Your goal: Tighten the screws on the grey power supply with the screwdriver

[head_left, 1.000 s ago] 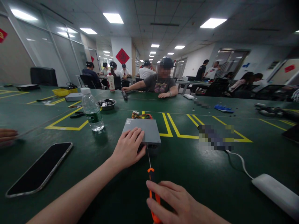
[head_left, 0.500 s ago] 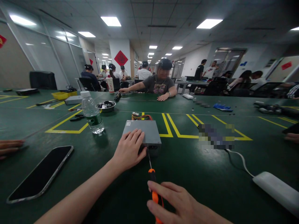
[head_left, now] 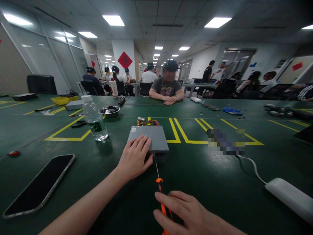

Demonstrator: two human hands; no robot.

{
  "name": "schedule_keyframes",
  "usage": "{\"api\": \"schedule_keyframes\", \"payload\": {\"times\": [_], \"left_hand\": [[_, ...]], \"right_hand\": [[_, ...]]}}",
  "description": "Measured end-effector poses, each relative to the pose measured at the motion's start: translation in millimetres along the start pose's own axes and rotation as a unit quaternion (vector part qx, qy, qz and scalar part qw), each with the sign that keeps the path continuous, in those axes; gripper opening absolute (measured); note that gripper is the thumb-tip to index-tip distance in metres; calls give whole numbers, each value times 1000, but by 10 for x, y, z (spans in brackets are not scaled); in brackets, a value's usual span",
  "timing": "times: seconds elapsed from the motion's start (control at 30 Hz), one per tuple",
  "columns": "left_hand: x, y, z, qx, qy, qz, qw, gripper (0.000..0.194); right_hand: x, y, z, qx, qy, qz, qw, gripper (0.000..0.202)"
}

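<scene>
Box (head_left: 157,135) sits on the surface (head_left: 210,192) at twelve o'clock, its near face turned to six. Left hand (head_left: 135,156) grips its seven o'clock corner — apparently to brace it — while the right hand (head_left: 187,212) grasps the screwdriver (head_left: 159,185), shaft pointing toward twelve so the tip reaches that face.

Both of the person's arms are bare as far as I can see. The left forearm (head_left: 94,197) is slim and smooth, narrowing evenly toward the wrist (head_left: 121,171), then comes an ungloved left hand (head_left: 134,156) with slender fingers (head_left: 140,143). Only a short bare stretch of right forearm (head_left: 221,226) shows behind the right hand (head_left: 184,212), ungloved too.
</scene>
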State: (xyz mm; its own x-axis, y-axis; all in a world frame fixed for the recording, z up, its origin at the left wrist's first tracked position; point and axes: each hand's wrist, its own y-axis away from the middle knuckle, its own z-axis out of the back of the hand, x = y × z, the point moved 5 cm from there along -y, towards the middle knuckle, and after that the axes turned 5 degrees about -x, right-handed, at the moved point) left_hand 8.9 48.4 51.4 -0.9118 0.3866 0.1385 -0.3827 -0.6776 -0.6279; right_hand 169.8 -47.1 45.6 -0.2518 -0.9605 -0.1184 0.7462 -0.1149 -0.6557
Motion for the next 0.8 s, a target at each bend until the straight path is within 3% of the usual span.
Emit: {"api": "schedule_keyframes", "payload": {"times": [0.2, 0.37, 0.47, 0.6, 0.8], "left_hand": [[9, 5, -14, 1, -2, 6, 1000, 44], [3, 3, -6, -14, 0, -4, 1000, 44], [6, -1, -8, -13, 1, -4, 1000, 44], [7, -2, -7, -9, -2, -2, 1000, 44], [4, 9, -18, 6, -11, -2, 1000, 45]], "right_hand": [[-26, 74, -10, -2, 12, -22, 1000, 8], [-24, 39, -18, 25, 17, -11, 999, 14], [-6, -42, 1, 1, 7, -13, 1000, 15], [-53, -19, -13, -35, -1, -70, 997, 17], [-44, 17, -32, 34, -18, -27, 999, 18]]}}
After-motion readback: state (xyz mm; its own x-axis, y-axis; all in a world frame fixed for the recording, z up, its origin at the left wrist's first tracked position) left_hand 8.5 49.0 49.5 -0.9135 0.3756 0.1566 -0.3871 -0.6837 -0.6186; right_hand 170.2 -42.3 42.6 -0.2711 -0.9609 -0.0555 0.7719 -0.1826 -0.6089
